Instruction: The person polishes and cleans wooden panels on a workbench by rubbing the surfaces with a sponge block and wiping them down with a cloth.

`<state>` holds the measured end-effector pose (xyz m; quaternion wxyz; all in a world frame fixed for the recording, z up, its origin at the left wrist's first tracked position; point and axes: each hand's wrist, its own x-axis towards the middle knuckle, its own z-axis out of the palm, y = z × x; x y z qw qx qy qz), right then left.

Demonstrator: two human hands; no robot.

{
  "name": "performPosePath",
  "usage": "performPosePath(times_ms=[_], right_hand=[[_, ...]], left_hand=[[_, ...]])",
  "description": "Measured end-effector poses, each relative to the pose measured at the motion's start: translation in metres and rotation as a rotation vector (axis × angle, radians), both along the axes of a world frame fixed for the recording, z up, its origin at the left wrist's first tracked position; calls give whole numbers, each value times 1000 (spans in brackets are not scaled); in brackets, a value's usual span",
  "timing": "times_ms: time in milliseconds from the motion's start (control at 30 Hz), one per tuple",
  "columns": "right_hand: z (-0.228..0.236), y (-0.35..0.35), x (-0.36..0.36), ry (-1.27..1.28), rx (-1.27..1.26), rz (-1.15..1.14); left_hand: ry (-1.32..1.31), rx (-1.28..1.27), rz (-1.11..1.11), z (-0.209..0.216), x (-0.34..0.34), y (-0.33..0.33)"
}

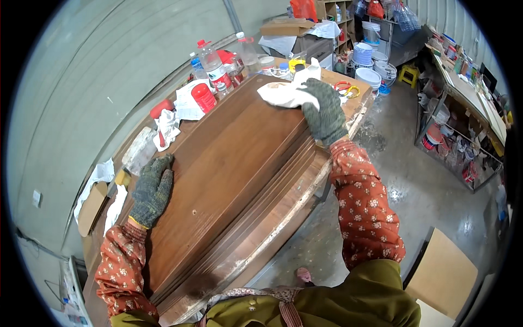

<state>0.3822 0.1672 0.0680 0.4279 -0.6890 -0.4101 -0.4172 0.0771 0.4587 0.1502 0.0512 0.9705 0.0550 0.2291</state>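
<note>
A long brown wooden panel [223,158] with moulded steps along its near right side lies across the workbench. My left hand [152,191], in a dark grey knitted glove, rests on the panel's left edge with its fingers stretched out and holds nothing. At the far right end, my right hand [325,110], gloved the same way, grips a white cloth [289,95]. The cloth lies bunched over the panel's far corner, and part of it sticks up beyond my fingers. A small dark spot marks the panel's surface nearer to me.
Plastic bottles [210,60], a red can [203,98], crumpled paper [167,129] and a clear wrapped block [139,150] line the bench's wall side. Scissors [350,90] lie past my right hand. Buckets [368,78], a yellow stool [408,74] and a cluttered bench [463,87] stand farther right.
</note>
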Motion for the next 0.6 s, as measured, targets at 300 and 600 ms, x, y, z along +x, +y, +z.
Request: performPosePath(times_ms=[300, 600], right_hand=[[22, -3, 18, 661, 442, 176], [7, -20, -4, 538, 169, 0]], left_hand=[[-23, 43, 1, 3, -6, 1], [-9, 38, -33, -1, -12, 5]])
